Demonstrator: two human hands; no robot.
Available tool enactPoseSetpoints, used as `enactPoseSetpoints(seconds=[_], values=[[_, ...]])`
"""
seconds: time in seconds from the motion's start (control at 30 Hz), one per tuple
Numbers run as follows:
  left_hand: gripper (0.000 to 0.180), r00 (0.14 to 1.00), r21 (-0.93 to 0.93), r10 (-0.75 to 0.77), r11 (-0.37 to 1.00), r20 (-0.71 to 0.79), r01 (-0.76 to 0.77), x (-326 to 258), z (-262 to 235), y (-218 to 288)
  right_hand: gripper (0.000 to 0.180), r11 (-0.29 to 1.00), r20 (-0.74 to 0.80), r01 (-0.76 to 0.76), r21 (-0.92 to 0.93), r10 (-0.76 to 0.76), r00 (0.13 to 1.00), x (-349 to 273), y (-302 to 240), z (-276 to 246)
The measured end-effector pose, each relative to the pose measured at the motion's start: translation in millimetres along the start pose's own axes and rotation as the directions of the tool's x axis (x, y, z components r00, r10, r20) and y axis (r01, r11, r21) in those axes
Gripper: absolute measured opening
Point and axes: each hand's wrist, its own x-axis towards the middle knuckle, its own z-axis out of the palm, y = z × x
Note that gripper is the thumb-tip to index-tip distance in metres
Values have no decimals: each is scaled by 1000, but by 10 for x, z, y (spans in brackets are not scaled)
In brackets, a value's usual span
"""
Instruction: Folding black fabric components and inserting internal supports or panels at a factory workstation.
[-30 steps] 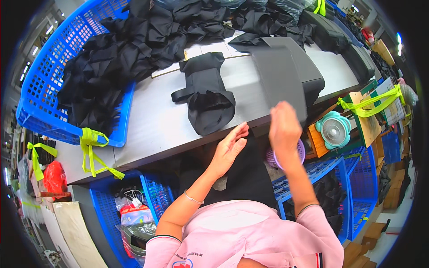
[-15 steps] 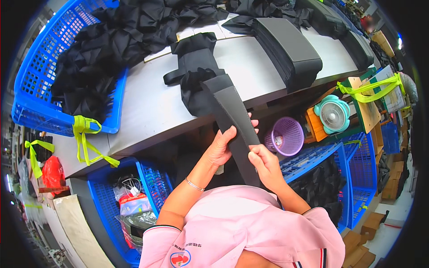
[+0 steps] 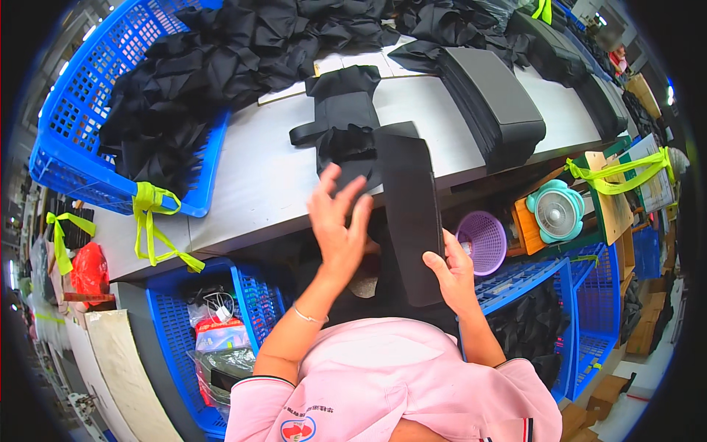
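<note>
My right hand (image 3: 453,272) grips the near end of a long flat black foam panel (image 3: 409,210), whose far end rests over the front edge of the grey table (image 3: 250,184). My left hand (image 3: 339,221) is raised with its fingers spread, just left of the panel and holding nothing. Right behind the left hand a black fabric piece with straps (image 3: 342,125) lies on the table. A stack of similar black panels (image 3: 490,103) sits at the right of the table.
A blue basket (image 3: 74,132) heaped with black fabric stands at the table's left, with yellow ties. Below the table are blue crates (image 3: 250,295), a purple basket (image 3: 484,239), a small teal fan (image 3: 557,211) and cardboard.
My left hand has let go of the panel and lifted up with fingers spread. My right hand keeps hold of the panel's near end, and the panel now reaches onto the table edge.
</note>
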Motion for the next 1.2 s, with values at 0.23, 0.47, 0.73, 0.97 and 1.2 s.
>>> enactPoseSetpoints(seconds=[0.23, 0.47, 0.73, 0.97, 1.2], values=[[48, 989, 262, 38, 962, 140, -75, 534, -54, -647, 54, 959, 155, 83, -270, -42, 987, 338, 8, 168], [66, 931, 83, 309, 941, 192, -329, 637, -66, -161, 56, 702, 151, 279, -656, -240, 959, 242, -151, 319], [61, 729, -279, 523, 852, 443, -442, 335, -144, 355, 43, 342, 186, 315, -885, -362, 914, 566, -20, 397], [65, 848, -249, 459, 882, 266, -400, -41, -187, 380, 34, 998, 98, 65, -7, -64, 993, 952, 394, 313], [87, 963, -95, 231, 971, 140, -219, -338, -191, 338, 47, 660, 123, -273, 700, 265, 956, 987, 34, 341]])
